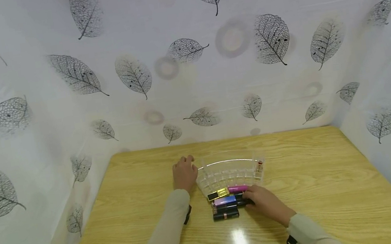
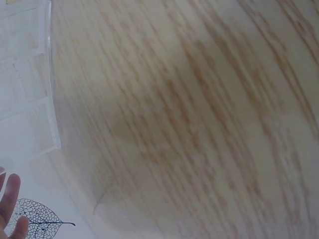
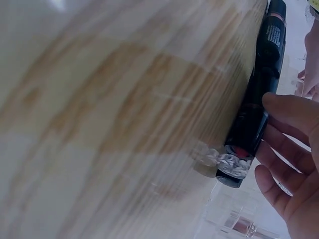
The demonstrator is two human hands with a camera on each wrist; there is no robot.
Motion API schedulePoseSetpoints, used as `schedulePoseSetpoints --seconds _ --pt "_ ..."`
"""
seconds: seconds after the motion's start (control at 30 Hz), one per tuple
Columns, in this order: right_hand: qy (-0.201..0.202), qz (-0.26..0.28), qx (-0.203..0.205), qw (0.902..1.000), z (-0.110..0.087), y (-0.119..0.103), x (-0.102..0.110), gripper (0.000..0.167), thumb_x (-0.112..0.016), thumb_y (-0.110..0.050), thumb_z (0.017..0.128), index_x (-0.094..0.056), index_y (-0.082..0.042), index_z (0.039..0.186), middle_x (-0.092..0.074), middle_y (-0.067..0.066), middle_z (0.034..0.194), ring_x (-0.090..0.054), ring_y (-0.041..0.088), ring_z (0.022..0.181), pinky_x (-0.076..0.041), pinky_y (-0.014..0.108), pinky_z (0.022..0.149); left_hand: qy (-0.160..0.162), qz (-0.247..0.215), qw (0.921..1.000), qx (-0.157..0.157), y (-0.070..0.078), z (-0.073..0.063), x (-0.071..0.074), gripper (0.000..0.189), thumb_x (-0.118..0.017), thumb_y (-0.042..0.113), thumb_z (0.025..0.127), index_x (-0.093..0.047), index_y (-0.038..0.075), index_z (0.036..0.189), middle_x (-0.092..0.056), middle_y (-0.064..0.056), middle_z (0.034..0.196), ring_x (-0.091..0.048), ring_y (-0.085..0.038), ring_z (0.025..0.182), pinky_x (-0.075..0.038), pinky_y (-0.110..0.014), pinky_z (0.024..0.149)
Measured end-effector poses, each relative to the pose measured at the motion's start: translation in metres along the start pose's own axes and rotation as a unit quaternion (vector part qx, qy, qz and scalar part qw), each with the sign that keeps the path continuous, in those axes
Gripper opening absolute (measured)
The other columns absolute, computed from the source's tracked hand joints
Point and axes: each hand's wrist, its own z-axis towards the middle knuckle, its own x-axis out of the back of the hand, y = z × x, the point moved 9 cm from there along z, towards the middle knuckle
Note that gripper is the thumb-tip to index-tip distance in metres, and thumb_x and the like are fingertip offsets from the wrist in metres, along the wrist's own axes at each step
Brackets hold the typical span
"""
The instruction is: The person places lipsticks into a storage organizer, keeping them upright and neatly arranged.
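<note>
A clear divided cosmetics organizer stands on the table, with one small red-and-clear lipstick in its right side. My left hand rests at the organizer's left edge, its fingers loosely extended and holding nothing. In front of the organizer lie a gold-and-black case, a magenta tube, a blue-and-pink tube and several dark lipsticks. My right hand is at the right end of this group. In the right wrist view its thumb and fingers pinch a black lipstick with a clear faceted end.
The wood-grain table extends to both sides and toward the front. White curtains printed with leaves enclose its back and sides. Light glares on the tabletop near the front.
</note>
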Motion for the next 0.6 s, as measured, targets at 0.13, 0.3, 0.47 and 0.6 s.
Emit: schedulePoseSetpoints --seconds 0.13,0.3,0.47,0.6 --pt "-0.014 0.007 0.004 0.9999 -0.0006 -0.0017 -0.0024 0.022 -0.079 -0.016 0.071 -0.069 -0.008 0.090 -0.065 0.003 0.093 -0.063 0.019 0.085 -0.054 0.034 0.078 0.001 -0.005 1.0000 0.000 0.0018 0.0000 0.0033 0.015 -0.063 0.011 0.082 -0.062 0.014 0.097 -0.063 -0.006 0.086 -0.063 -0.022 0.075 -0.051 -0.045 0.081" --pt "-0.030 0.010 0.008 0.9995 0.0003 -0.0042 -0.0043 0.020 -0.078 -0.016 0.072 -0.069 -0.008 0.088 -0.064 0.003 0.091 -0.062 0.018 0.084 -0.054 0.034 0.078 0.002 0.000 1.0000 -0.002 0.0015 0.0003 0.0028 0.015 -0.063 0.012 0.082 -0.062 0.014 0.096 -0.063 -0.005 0.085 -0.062 -0.021 0.074 -0.051 -0.044 0.080" --pt "-0.040 0.000 0.014 0.9991 0.0007 -0.0056 -0.0063 0.019 -0.078 -0.015 0.073 -0.069 -0.007 0.087 -0.064 0.003 0.087 -0.061 0.017 0.080 -0.053 0.032 0.075 0.007 0.002 1.0000 -0.005 0.0018 0.0003 0.0032 0.014 -0.063 0.011 0.082 -0.062 0.014 0.096 -0.063 -0.005 0.084 -0.062 -0.021 0.072 -0.051 -0.044 0.079" --pt "-0.048 -0.013 0.021 0.9985 -0.0005 -0.0067 -0.0085 0.020 -0.078 -0.016 0.072 -0.068 -0.006 0.086 -0.064 0.004 0.086 -0.061 0.018 0.078 -0.054 0.032 0.074 0.010 0.002 0.9999 -0.005 0.0015 0.0001 0.0029 0.014 -0.064 0.011 0.081 -0.062 0.013 0.095 -0.062 -0.005 0.083 -0.061 -0.020 0.071 -0.051 -0.044 0.078"
